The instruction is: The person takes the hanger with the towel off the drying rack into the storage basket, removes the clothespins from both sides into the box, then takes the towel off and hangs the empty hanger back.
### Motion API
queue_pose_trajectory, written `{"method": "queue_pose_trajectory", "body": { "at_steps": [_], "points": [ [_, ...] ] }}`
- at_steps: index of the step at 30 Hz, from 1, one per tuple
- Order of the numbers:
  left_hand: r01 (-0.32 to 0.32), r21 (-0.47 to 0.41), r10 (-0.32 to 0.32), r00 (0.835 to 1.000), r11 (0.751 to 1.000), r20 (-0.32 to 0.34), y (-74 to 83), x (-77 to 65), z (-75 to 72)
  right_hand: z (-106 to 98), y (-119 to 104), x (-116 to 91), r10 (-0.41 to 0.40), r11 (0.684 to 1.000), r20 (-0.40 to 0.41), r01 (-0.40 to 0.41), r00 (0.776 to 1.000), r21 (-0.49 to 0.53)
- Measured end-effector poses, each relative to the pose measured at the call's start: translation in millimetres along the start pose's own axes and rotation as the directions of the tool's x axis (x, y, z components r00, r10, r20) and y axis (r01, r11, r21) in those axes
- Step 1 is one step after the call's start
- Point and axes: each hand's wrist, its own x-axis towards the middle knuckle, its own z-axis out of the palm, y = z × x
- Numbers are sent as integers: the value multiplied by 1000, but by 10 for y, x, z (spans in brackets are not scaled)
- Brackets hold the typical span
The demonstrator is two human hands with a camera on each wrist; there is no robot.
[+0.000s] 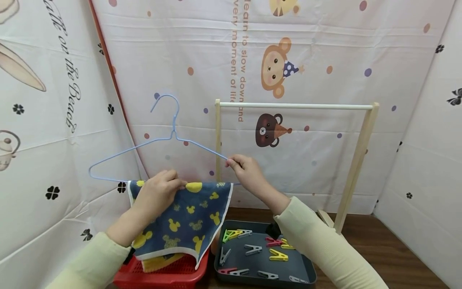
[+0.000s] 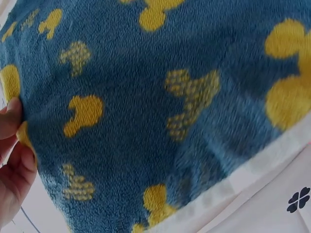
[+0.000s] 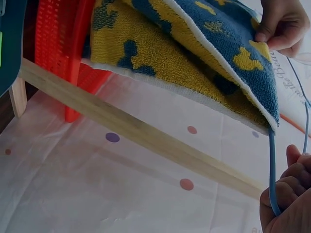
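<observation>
A blue towel [image 1: 187,216] with yellow mouse-head shapes and white edging hangs folded over the bottom bar of a light-blue wire hanger [image 1: 175,126]. My left hand [image 1: 159,192] pinches the towel's folded top edge between thumb and fingers, as the left wrist view also shows. My right hand [image 1: 250,172] grips the right end of the hanger, fingers curled round the wire. In the right wrist view the towel's yellow reverse side [image 3: 160,53] shows between its two hanging layers. Upright and unhooked, the hanger is held in the air to the left of the rack.
A rack with wooden posts [image 1: 355,168] and a white rod [image 1: 296,106] stands behind on the right. Below the towel is a red basket [image 1: 195,277]. A dark tray [image 1: 249,226] beside it holds several clothes pegs [image 1: 278,255]. Printed cloth walls surround the brown table [image 1: 393,249].
</observation>
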Motion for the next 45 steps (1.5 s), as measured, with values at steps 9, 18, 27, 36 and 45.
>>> {"method": "queue_pose_trajectory", "body": {
  "at_steps": [9,18,27,36,45],
  "points": [
    [68,-47,-64,994,997,85,-58,64,-56,35,13,-66,-13,1000,4,13,1000,-27],
    [183,-100,-175,981,978,83,-127,214,-106,64,29,-83,4,1000,-15,-4,1000,0],
    [192,-186,-209,975,964,-75,-153,326,-198,100,138,-147,-3,1000,-11,2,1000,-14],
    [233,-233,-268,955,944,-130,-146,463,-303,169,253,-236,34,999,0,-34,999,-11],
    [303,-250,-341,932,920,-123,-162,647,-456,254,439,-387,67,998,18,-67,998,-9]
  ]
}}
